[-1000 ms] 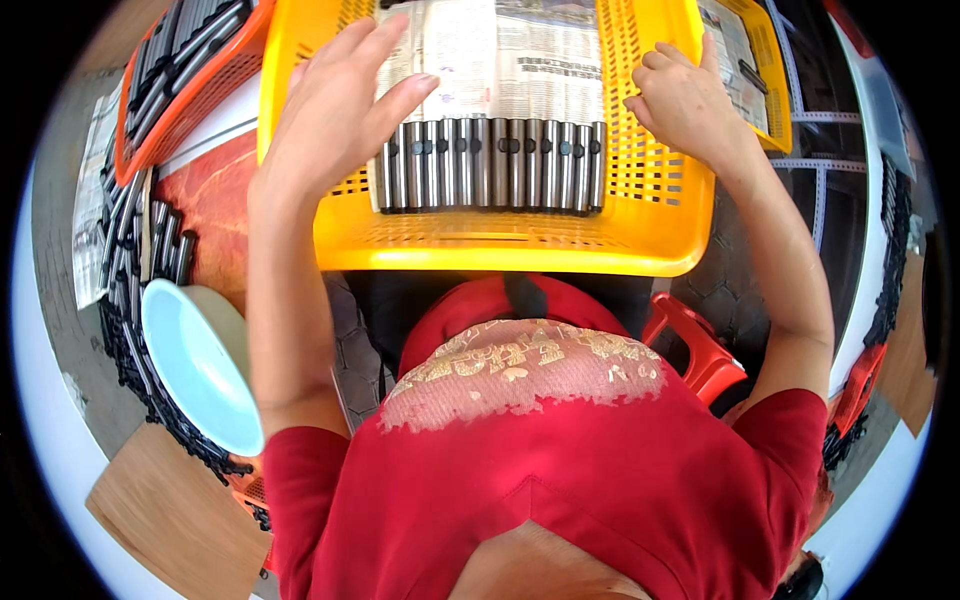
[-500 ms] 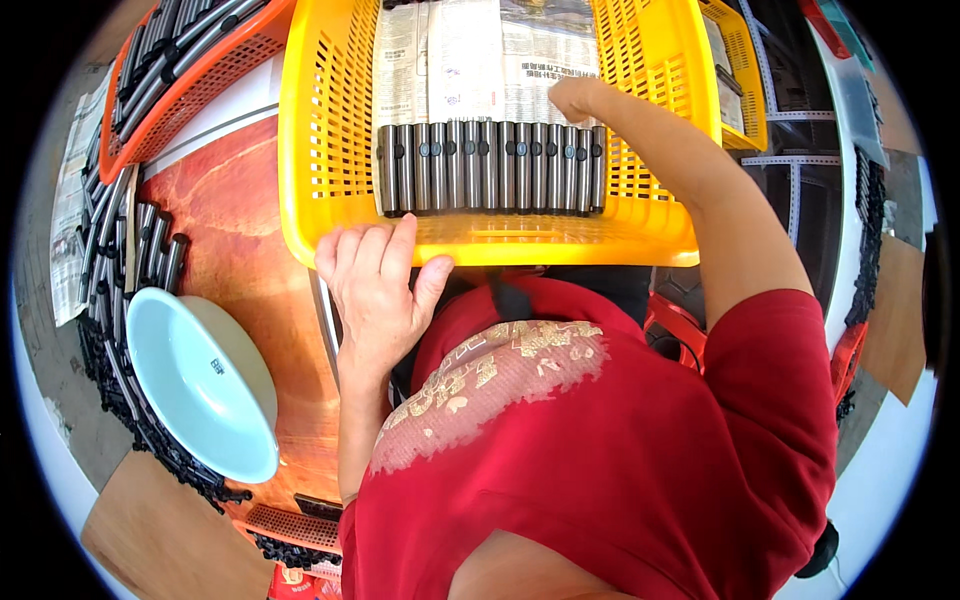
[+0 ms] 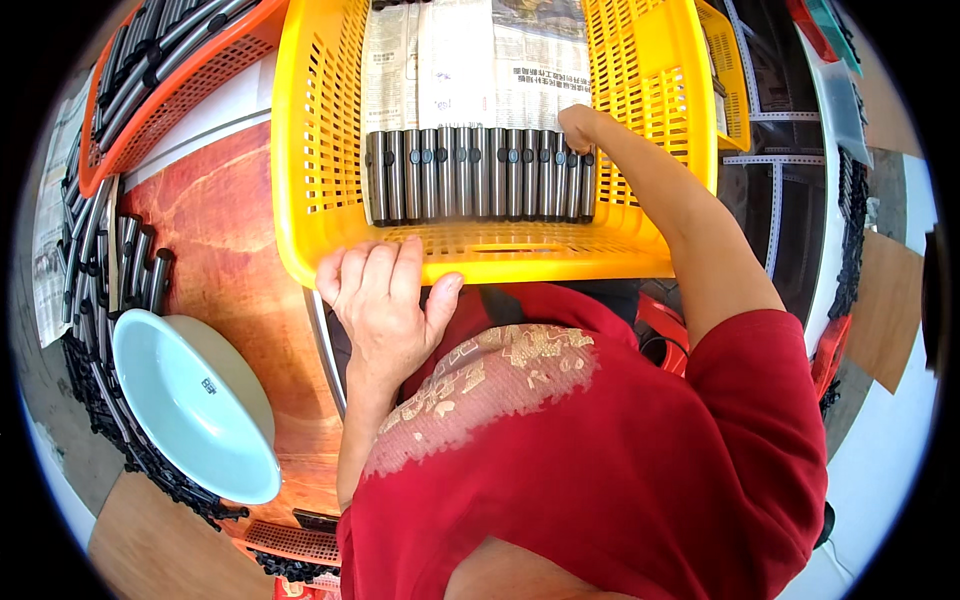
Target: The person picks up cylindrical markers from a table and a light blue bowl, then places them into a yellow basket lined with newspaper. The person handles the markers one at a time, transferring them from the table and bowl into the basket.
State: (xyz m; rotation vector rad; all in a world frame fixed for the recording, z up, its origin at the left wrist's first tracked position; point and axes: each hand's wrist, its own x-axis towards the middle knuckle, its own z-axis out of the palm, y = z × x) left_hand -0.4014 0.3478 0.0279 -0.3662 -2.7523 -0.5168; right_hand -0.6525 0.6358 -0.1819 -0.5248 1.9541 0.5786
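Note:
A yellow plastic basket (image 3: 560, 268) with slotted walls stands before me, lined with newspaper (image 3: 540, 85). Inside, along its near wall, lies a neat row of dark grey metal tubes (image 3: 480, 180), side by side, each with a small black oval piece near its far end. My left hand (image 3: 378, 305) grips the near left part of the rim, its fingers over the top and the thumb apart. At the far ends of the rightmost tubes is my right hand (image 3: 580, 127), its fingers curled and touching them; whatever its fingertips hold is hidden.
A light blue basin (image 3: 195, 400) stands tilted on the reddish wooden surface (image 3: 215, 230) to the left. Farther left are loose tubes (image 3: 145, 260) and an orange basket (image 3: 190, 110) full of tubes. Another yellow basket (image 3: 730, 80) sits at the far right.
My right hand has come nearer, from over the newspaper down to the tubes' right end. My left hand stays on the rim. The whole view has shifted slightly.

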